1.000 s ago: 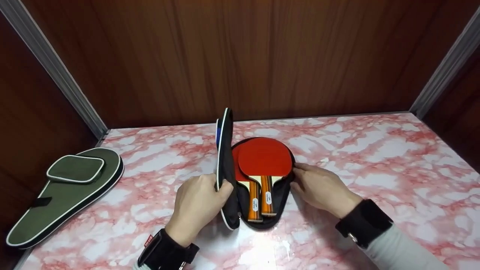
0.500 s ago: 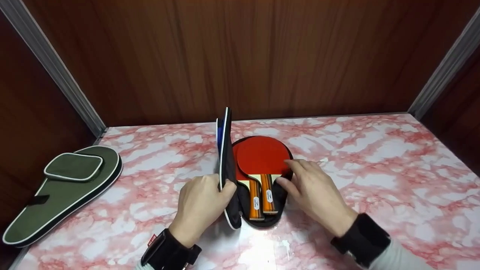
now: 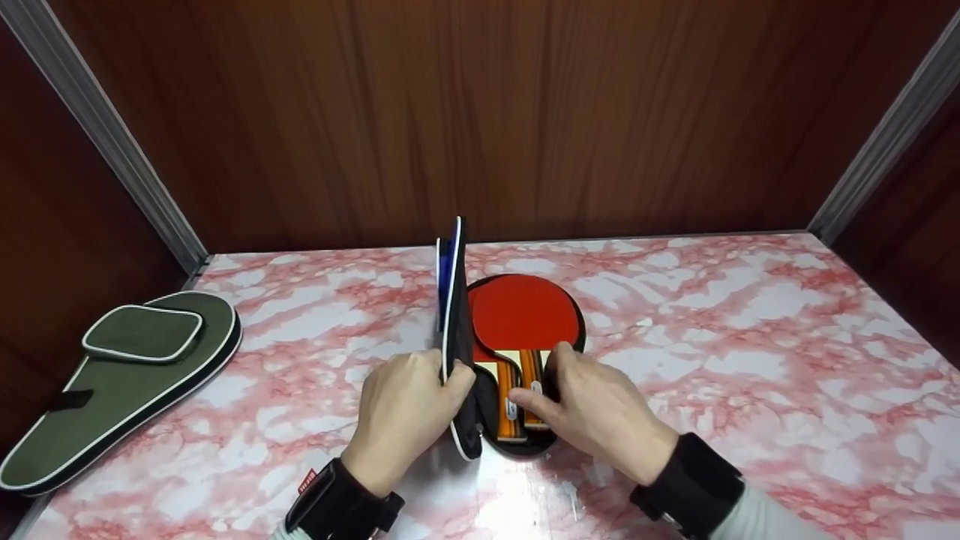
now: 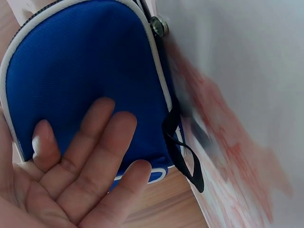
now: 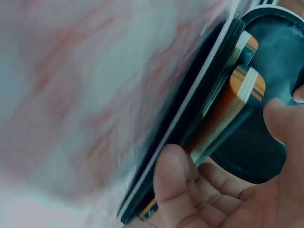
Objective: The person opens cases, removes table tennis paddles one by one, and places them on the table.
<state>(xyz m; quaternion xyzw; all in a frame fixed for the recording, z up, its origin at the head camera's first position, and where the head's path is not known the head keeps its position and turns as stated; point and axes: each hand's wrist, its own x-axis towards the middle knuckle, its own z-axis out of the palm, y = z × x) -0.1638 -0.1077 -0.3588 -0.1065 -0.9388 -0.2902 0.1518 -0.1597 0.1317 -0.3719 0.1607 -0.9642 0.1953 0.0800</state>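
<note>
Tabletop [image 3: 750,337]: right hand [image 3: 592,409] now grips paddle handles [image 3: 521,390].

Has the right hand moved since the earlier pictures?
Yes. The right hand went from the case's right edge leftward and toward the person, onto the paddle handles in the open case.
</note>
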